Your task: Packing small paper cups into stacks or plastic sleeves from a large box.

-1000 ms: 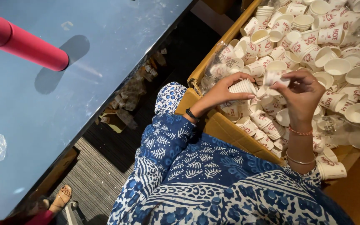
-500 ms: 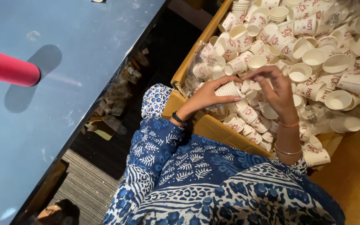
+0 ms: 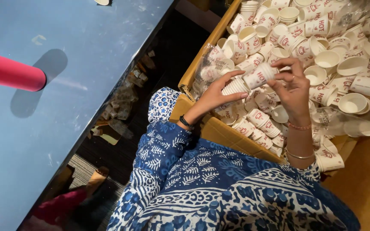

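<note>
A short stack of white paper cups (image 3: 250, 80) with red print lies sideways between my two hands above a cardboard box (image 3: 219, 130). My left hand (image 3: 219, 92) grips the rim end of the stack. My right hand (image 3: 292, 85) holds the other end, fingers curled over the top cup. The box below is filled with several loose paper cups (image 3: 322, 55) of the same kind, some upright, some on their sides. My blue and white patterned sleeves fill the lower part of the view.
A blue table top (image 3: 65, 85) lies to the left, with a red cylinder (image 3: 11, 72) sticking over it. A clear plastic bag (image 3: 208, 68) lies at the box's left edge. Dark floor with scattered scraps (image 3: 120, 107) lies between table and box. A wooden surface (image 3: 365, 184) is at the right.
The view has shifted, so the box and hands sit further right and lower. The hands still hold the cup stack, now tilted more on its side with the right fingers spread over its top.
</note>
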